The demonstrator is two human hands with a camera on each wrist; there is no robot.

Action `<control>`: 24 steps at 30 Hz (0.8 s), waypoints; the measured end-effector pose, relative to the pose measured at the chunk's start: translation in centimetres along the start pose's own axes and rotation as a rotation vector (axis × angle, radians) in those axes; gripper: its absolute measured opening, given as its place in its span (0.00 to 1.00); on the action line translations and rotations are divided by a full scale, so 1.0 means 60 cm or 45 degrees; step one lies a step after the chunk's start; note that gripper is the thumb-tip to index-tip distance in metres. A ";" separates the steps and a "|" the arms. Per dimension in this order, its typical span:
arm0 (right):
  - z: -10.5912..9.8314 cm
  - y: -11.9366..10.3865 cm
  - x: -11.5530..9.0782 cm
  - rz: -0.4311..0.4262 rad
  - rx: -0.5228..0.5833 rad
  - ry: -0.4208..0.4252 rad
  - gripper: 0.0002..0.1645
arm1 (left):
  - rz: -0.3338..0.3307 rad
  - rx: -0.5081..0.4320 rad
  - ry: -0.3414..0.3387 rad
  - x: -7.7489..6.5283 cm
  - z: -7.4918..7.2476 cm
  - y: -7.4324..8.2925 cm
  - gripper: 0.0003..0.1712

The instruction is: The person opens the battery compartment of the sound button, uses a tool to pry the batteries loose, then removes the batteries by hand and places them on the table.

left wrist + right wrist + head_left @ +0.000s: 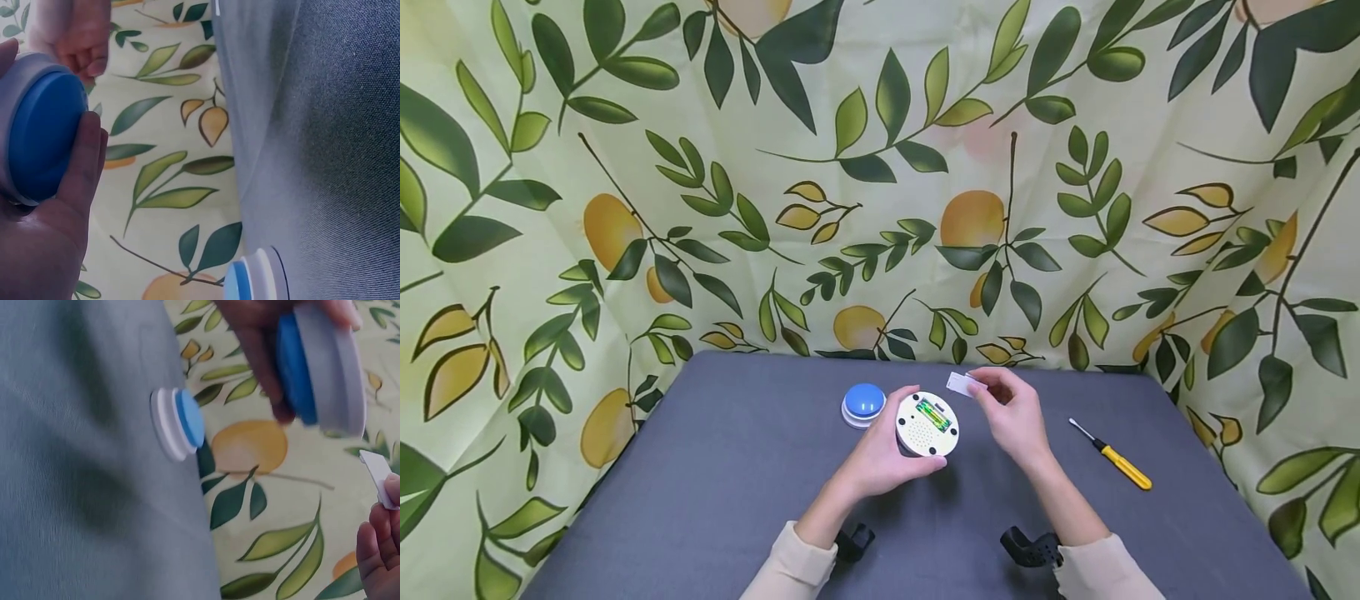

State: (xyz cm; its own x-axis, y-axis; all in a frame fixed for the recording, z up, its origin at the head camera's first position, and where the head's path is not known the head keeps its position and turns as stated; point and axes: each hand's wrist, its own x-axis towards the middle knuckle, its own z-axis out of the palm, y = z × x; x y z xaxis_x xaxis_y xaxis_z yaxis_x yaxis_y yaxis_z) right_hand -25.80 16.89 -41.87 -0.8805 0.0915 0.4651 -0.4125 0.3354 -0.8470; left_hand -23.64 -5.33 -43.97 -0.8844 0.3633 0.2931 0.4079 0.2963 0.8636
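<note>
My left hand [880, 458] grips a round white push button [916, 439] by its rim, above the table. Its underside faces me, showing dark feet, a patch of small holes and an uncovered battery compartment with green batteries [933, 414] in it. The blue dome [45, 134] points away, as the left wrist view shows. Just to the right, my right hand [1017, 417] pinches a small white battery cover [962, 383] between thumb and fingers, apart from the button. In the right wrist view the cover [377, 477] appears edge-on below the held button [334, 372].
A second blue-domed push button [863, 402] stands upright on the grey table [737, 467], just beyond my left hand. To the right of my right hand lies a screwdriver [1120, 463] with a yellow handle. A leaf-patterned cloth [880, 208] hangs behind and on both sides.
</note>
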 end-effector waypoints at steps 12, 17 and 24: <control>-0.019 0.070 0.050 0.105 -0.178 -0.173 0.10 | -0.029 -0.017 -0.002 0.000 -0.009 0.003 0.58; -0.018 0.093 0.060 0.179 -0.213 -0.258 0.09 | -0.022 -0.022 -0.010 0.001 -0.010 0.003 0.57; -0.011 0.132 0.066 0.203 -0.249 -0.344 0.08 | -0.018 -0.034 -0.004 0.000 -0.014 0.003 0.57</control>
State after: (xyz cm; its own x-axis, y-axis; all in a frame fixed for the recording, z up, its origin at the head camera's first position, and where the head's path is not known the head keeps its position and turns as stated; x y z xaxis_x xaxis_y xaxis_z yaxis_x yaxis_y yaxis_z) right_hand -32.38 20.54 -46.55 -0.9708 -0.0849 0.2243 -0.2357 0.5122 -0.8259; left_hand -23.77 -6.01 -43.49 -0.8892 0.3619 0.2799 0.3894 0.2776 0.8782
